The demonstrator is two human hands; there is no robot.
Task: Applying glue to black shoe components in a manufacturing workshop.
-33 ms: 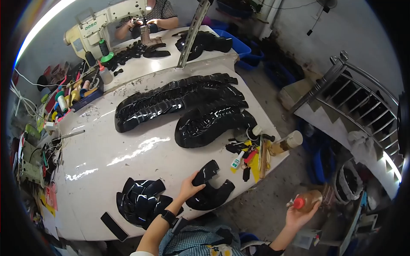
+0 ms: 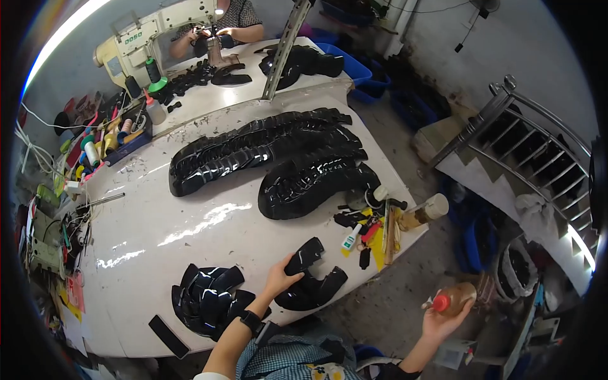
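My left hand [image 2: 278, 278] is closed on a glossy black curved piece [image 2: 308, 253] near the front of the white table [image 2: 145, 234]. More curved black pieces [image 2: 320, 292] lie just below and beside it. Off the table's right side, my right hand [image 2: 440, 324] is wrapped round a brownish bottle [image 2: 459, 297] with a red cap. A pile of shiny black pieces [image 2: 206, 297] rests left of my left forearm. Farther back lie a long row of overlapping black pieces [image 2: 253, 149] and a shorter row [image 2: 310, 187].
A phone-shaped black slab [image 2: 169, 336] lies at the front left edge. Glue tube [image 2: 352, 237], sticks and a jar [image 2: 427, 212] crowd the right corner. Across the table a person [image 2: 244, 28] works at a sewing machine [image 2: 133, 54]. A metal post [image 2: 286, 50] rises at the far edge.
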